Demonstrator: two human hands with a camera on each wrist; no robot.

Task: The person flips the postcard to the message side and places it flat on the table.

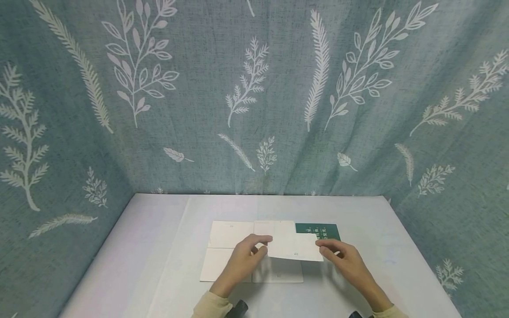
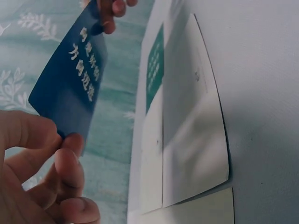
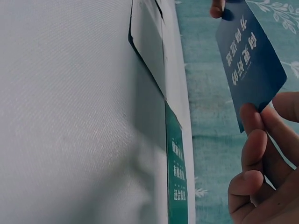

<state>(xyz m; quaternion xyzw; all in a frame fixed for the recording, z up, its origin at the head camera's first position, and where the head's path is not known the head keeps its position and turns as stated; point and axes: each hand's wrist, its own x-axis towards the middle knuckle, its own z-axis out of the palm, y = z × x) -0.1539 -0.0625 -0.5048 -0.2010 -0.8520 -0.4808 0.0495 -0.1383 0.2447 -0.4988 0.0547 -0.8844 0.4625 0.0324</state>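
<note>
Between both hands a card [image 1: 296, 247] is held up above the table, its white face toward the head camera. Its underside is blue with white Chinese characters, as the blue card face [image 2: 74, 74] in the left wrist view shows. My left hand [image 1: 244, 261] pinches one end between thumb and fingers. At the opposite end my right hand [image 1: 350, 265] pinches it too. Below lie several white cards [image 1: 230, 234] edge to edge in two rows. A green card [image 1: 332, 230] with white characters lies face up at the right of the far row, partly hidden by the held card.
The white table [image 1: 167, 247] extends around the cards on every side. Teal curtains [image 1: 278, 110] with white leaf patterns rise at the back and both sides. Dark wrist straps [image 1: 237, 309] show near the sleeves.
</note>
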